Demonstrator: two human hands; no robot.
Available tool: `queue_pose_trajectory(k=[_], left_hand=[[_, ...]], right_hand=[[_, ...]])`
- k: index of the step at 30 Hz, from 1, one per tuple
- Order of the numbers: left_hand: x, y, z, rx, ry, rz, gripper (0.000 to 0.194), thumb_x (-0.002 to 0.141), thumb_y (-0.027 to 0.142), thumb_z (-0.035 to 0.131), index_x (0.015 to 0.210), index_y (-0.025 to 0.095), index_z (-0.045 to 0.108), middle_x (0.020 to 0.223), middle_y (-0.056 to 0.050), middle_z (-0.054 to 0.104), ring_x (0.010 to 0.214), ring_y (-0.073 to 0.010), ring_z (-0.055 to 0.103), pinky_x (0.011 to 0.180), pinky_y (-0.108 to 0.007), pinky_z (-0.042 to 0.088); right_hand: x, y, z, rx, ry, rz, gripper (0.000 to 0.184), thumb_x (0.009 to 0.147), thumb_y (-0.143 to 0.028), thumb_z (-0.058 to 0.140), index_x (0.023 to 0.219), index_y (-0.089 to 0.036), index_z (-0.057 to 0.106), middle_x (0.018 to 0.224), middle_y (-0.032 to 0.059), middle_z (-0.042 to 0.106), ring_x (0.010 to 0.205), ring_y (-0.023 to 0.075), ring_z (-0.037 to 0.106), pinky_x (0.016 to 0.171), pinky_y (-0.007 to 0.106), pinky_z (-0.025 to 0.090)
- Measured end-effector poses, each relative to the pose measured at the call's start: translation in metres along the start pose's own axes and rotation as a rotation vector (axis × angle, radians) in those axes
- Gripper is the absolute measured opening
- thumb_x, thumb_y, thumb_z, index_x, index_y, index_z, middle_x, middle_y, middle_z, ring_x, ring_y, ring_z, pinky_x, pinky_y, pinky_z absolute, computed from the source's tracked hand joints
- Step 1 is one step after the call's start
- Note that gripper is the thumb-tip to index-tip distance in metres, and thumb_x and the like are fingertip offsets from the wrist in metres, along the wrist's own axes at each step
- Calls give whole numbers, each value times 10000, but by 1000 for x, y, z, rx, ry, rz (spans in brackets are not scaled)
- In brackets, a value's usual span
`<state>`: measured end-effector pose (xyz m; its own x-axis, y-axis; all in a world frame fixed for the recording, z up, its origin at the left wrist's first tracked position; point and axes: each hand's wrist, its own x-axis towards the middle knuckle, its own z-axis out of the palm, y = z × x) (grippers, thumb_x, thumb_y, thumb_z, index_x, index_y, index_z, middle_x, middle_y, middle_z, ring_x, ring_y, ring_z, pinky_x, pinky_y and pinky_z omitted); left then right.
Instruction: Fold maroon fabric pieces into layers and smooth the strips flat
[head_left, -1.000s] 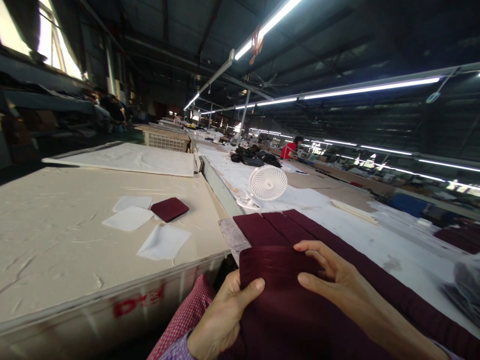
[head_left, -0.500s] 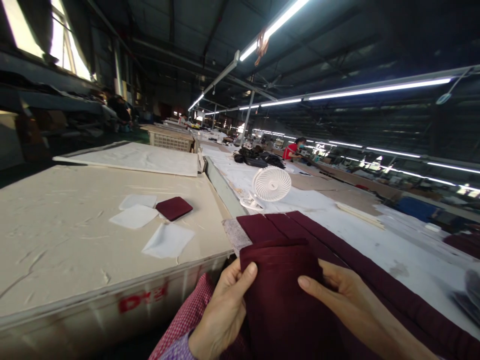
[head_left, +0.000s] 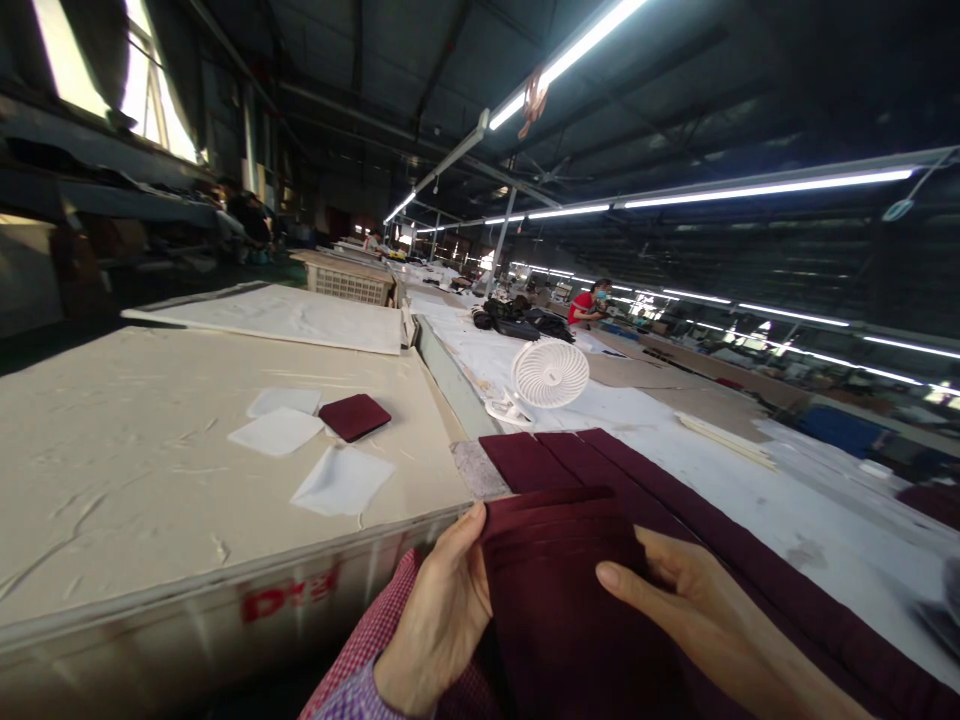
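Note:
A folded piece of maroon fabric is held up in front of me, its layered top edge facing away. My left hand grips its left edge, the thumb along the side near the top corner and the other fingers behind. On the right edge my right hand is closed, thumb lying across the front and fingers hidden behind the cloth. Beyond it, long maroon fabric strips lie side by side on the white-covered table.
To the left, a cream-topped surface bears a small maroon fabric stack and several white squares. A white clip fan stands on the table, with dark cloth behind it. A person in red is farther back.
My left thumb has shifted from the front of the maroon fabric up to its left edge. The right hand has stayed nearly in place. The view has shifted slightly.

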<state>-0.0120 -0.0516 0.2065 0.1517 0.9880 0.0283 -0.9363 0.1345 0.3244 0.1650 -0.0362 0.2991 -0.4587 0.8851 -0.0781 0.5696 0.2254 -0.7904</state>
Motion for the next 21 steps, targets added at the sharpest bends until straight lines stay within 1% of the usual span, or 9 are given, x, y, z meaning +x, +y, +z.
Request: queue_pose_trajectory(k=[4,7,10,12,15,16,18,20,21], left_hand=[[0,0,1,6,0,6,287,889,268,521,1101,100,618,1034,-111,697,971,-240,652,905,-346,489],[0,1,1,20,-25,14,293,892,272,515,1115,116,621,1058,-108,691,994,-240,643,925,-350,475],[-2,-1,1,38,-66,35,330,898,335,496,1130,139,625,1075,-109,685,1020,-246,630,941,-360,461],[-3,-3,1,86,-112,86,343,865,358,552,1136,162,627,1089,-103,681,1040,-252,619,946,-361,454],[-4,-8,2,232,-151,191,401,732,222,720,1123,199,633,1100,-76,681,1059,-254,605,939,-343,453],[-5,-10,3,272,-131,219,420,702,174,740,1108,204,638,1091,-68,685,1059,-251,604,930,-337,458],[-5,-14,6,315,-53,260,394,697,142,735,1077,197,649,1060,-65,697,1045,-246,610,907,-333,471],[-4,-18,8,323,13,285,375,705,158,727,1071,189,651,1039,-68,703,1024,-243,620,889,-335,481],[-3,-19,9,324,33,297,384,702,166,731,1076,187,650,1035,-68,705,1016,-242,623,884,-334,484]], right_hand=[[-1,-1,1,-16,7,0,234,795,-405,564,787,-174,599,792,26,629,739,203,575,617,261,466],[0,1,1,-54,29,-5,244,793,-414,565,782,-171,586,782,29,630,727,207,581,607,269,472],[2,2,0,-60,51,-30,219,805,-388,559,796,-171,588,797,27,633,750,209,591,627,271,481],[4,1,-1,-54,57,-40,205,812,-372,555,800,-171,592,792,23,631,736,197,588,615,264,479],[5,-2,-1,-31,52,-48,196,818,-359,553,815,-170,601,791,17,636,706,178,580,596,255,474],[6,-2,0,-26,51,-53,195,822,-358,549,824,-171,603,799,16,639,710,176,582,600,254,475],[7,-1,2,-33,63,-49,208,832,-369,537,810,-173,599,798,16,641,717,176,590,606,257,480],[8,3,3,-45,130,-44,208,824,-381,550,803,-177,586,804,16,639,749,182,606,641,266,494],[9,6,3,-31,174,-42,201,811,-379,570,855,-183,583,837,18,643,791,188,617,684,276,503]])
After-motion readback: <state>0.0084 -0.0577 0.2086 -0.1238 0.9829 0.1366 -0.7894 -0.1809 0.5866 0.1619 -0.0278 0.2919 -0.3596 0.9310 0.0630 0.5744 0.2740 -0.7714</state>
